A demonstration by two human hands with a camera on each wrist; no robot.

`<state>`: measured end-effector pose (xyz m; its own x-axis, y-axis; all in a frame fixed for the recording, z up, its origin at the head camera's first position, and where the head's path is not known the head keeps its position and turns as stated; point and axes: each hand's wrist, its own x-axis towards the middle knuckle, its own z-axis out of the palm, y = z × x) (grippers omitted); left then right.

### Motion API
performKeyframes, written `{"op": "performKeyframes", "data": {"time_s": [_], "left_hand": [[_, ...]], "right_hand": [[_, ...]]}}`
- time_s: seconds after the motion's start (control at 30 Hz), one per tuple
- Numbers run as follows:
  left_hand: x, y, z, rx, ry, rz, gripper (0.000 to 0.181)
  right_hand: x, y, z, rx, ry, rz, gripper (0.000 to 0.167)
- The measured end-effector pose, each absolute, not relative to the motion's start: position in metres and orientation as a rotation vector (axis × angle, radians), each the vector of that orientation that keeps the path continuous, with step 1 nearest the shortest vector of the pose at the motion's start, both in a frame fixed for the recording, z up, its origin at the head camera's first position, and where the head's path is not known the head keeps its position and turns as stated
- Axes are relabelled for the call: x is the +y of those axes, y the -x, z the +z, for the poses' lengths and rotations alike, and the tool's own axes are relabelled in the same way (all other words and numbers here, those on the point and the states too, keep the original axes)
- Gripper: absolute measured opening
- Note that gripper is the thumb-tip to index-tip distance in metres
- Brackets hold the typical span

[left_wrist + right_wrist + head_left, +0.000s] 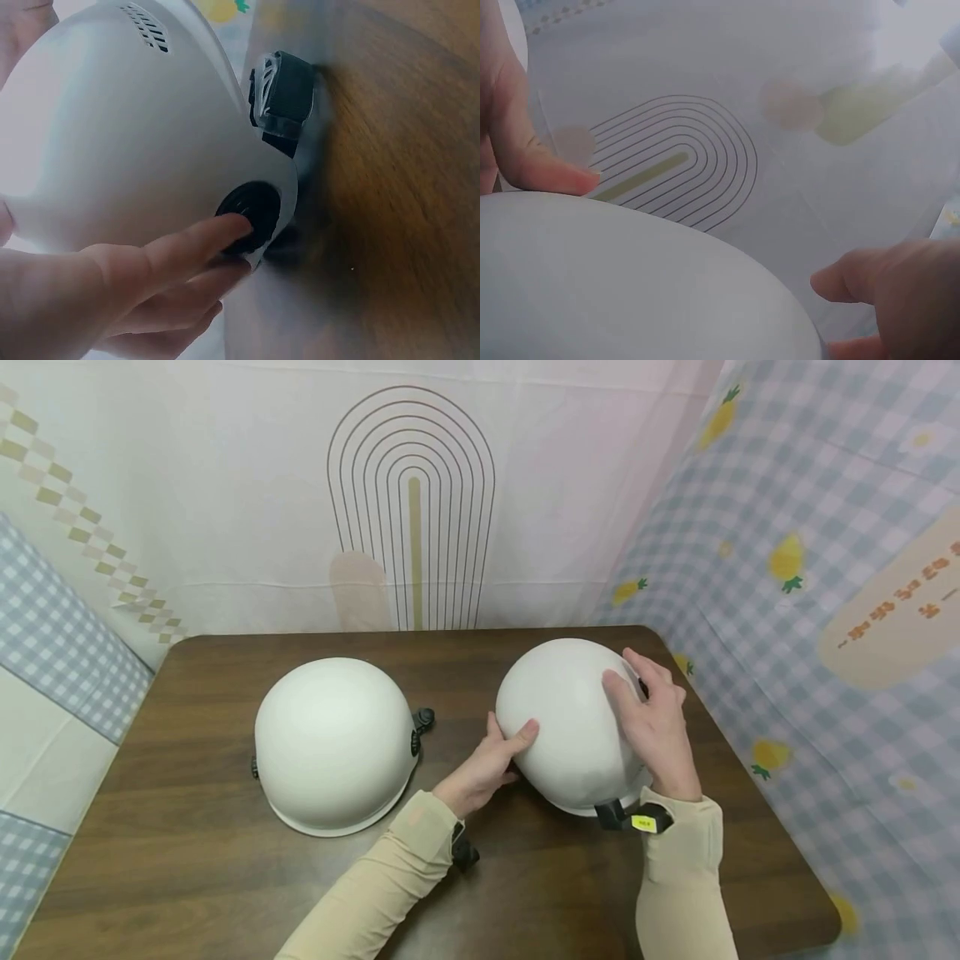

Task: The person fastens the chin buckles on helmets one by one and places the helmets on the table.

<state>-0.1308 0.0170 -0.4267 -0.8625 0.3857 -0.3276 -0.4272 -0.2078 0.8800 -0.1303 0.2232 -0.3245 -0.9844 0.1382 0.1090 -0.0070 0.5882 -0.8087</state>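
A white helmet (562, 718) stands on the right half of the table, between both hands. My left hand (483, 768) grips its left side, thumb on the smooth shell. In the left wrist view a fingertip touches a round black knob (259, 199) near the rim. A black strap piece with a clear part (289, 94) sticks out beyond the rim, and slotted vents (146, 30) pierce the shell. My right hand (658, 727) holds the right side, its thumb on the shell and its other fingers partly hidden past the edge.
A second white helmet (333, 743), with black fittings (422, 722) at its sides, rests on the left half of the brown wooden table (187, 877). Behind the table hangs a white printed cloth (247, 485); a blue checked cloth (840, 468) hangs along the right.
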Motion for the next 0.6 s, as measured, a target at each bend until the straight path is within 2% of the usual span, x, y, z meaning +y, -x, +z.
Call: {"op": "performKeyframes", "data": {"time_s": [0.27, 0.6], "left_hand": [[0.0140, 0.1277, -0.4275, 1.325, 0.111, 2.207, 0.103], [0.0076, 0.1212, -0.4331, 1.117, 0.117, 2.268, 0.088]], "right_hand": [[0.2226, 0.1343, -0.3235, -2.443, -0.046, 1.359, 0.050], [0.2158, 0.1336, -0.3276, -2.463, -0.301, 1.195, 0.045]]}}
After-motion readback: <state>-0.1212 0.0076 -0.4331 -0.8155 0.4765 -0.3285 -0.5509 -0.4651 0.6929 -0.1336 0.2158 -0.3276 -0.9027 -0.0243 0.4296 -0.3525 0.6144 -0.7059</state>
